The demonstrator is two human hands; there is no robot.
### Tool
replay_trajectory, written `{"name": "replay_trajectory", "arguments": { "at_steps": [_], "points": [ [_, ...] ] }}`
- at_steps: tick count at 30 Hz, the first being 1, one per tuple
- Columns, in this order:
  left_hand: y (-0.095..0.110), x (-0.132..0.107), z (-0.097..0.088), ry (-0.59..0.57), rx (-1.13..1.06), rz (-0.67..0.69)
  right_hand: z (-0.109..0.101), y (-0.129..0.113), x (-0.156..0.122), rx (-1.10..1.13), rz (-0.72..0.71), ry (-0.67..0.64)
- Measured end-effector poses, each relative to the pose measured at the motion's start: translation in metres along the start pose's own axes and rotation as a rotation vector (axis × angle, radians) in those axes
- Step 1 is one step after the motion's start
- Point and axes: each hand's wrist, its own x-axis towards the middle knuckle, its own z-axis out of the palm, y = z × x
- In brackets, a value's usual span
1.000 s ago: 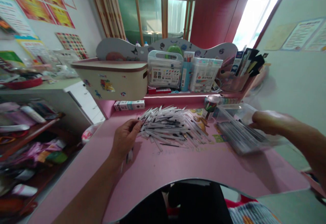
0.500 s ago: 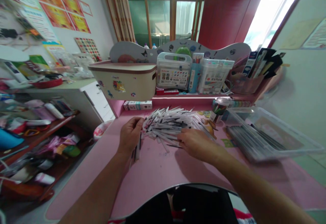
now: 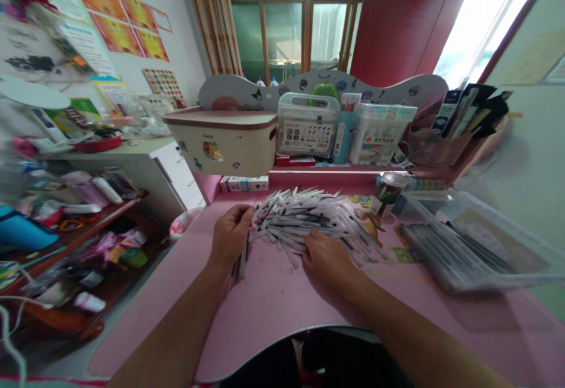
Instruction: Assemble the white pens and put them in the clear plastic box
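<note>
A heap of thin white and clear pen refills (image 3: 300, 217), several with black parts, lies loosely piled on the pink desk (image 3: 269, 311). At the heap's left edge my left hand (image 3: 232, 238) is closed around a small bunch of refills (image 3: 241, 263), whose lower ends stick out below the fingers toward the desk. My right hand (image 3: 329, 255) reaches into the front of the heap with bent fingers. Its fingertips touch the refills there, and what lies between them is hidden.
On the right stands a clear plastic box (image 3: 481, 241) with bundled refills inside. A can of pens (image 3: 391, 191) is behind it. A lidded cream bin (image 3: 223, 143) and marker cases (image 3: 309, 126) line the shelf. Left is a cluttered rack (image 3: 101, 211).
My right hand has shifted slightly left and farther into the front of the heap. My left hand keeps its bunch at the left edge. The view has turned a little left.
</note>
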Motion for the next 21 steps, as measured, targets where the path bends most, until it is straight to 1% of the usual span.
{"name": "replay_trajectory", "arguments": {
  "at_steps": [3,4,5,8,9,12,14,16,18,21],
  "points": [
    [-0.006,0.01,-0.008,0.021,0.04,-0.044,0.002,0.0,-0.003,0.039,0.007,0.05],
    [-0.009,0.014,-0.013,0.01,0.09,-0.077,0.002,0.0,-0.004,0.054,0.0,0.069],
    [-0.012,0.018,-0.018,-0.025,0.166,-0.109,0.001,0.0,-0.005,0.068,-0.01,0.094],
    [-0.02,0.029,-0.037,-0.223,0.406,-0.157,-0.001,-0.002,-0.007,0.104,-0.06,0.193],
    [-0.022,0.031,-0.043,-0.267,0.466,-0.158,-0.002,-0.002,-0.007,0.115,-0.079,0.223],
    [-0.027,0.034,-0.056,-0.445,0.572,-0.162,-0.001,0.0,-0.006,0.143,-0.129,0.279],
    [-0.027,0.033,-0.06,-0.542,0.611,-0.19,0.003,0.002,-0.004,0.161,-0.135,0.307],
    [-0.026,0.032,-0.06,-0.605,0.639,-0.216,0.007,0.004,-0.003,0.185,-0.125,0.335],
    [-0.024,0.03,-0.058,-0.636,0.663,-0.227,0.011,0.006,-0.003,0.22,-0.118,0.351],
    [-0.023,0.028,-0.056,-0.649,0.701,-0.238,0.013,0.007,-0.003,0.286,-0.123,0.359]
  ]
}}
